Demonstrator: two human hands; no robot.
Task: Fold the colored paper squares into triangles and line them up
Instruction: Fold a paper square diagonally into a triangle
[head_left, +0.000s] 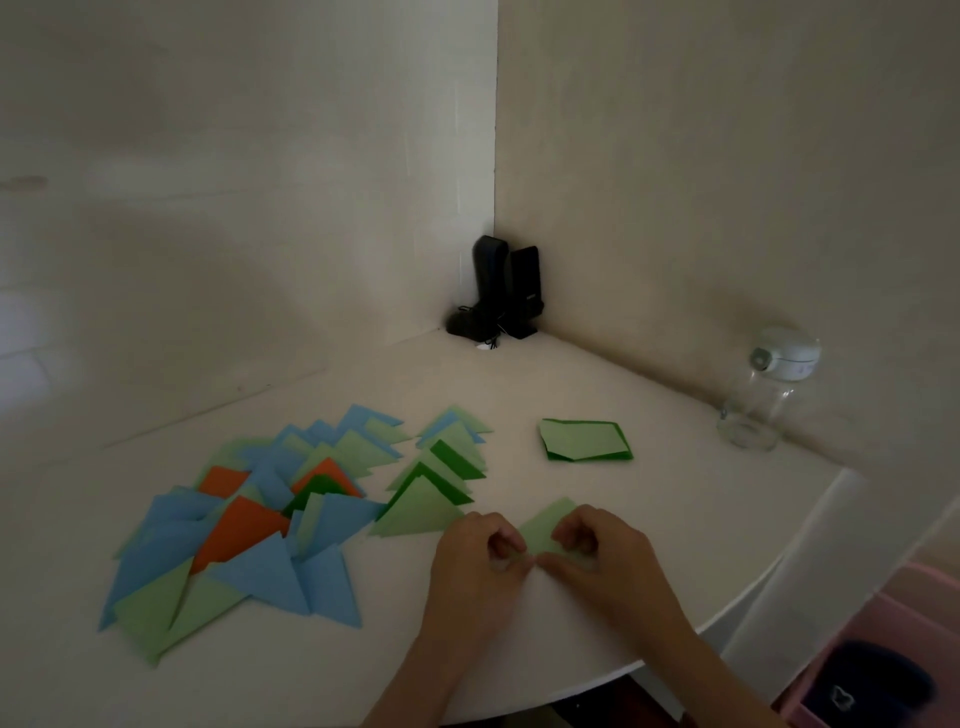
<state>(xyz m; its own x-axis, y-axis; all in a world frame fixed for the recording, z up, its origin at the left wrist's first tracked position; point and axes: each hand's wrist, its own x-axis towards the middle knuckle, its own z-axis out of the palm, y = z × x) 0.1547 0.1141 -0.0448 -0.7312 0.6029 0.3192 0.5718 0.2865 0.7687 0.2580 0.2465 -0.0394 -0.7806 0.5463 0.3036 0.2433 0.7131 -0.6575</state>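
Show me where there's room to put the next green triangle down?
Bare table lies between the green stack and the black speakers, also between that stack and the glass jar. It is crowded left of the hands, where folded triangles overlap.

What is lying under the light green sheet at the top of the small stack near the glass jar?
Under the light green sheet a dark green sheet shows as a thin border along the near edge. Whether more sheets lie beneath cannot be seen, because the top sheet covers them.
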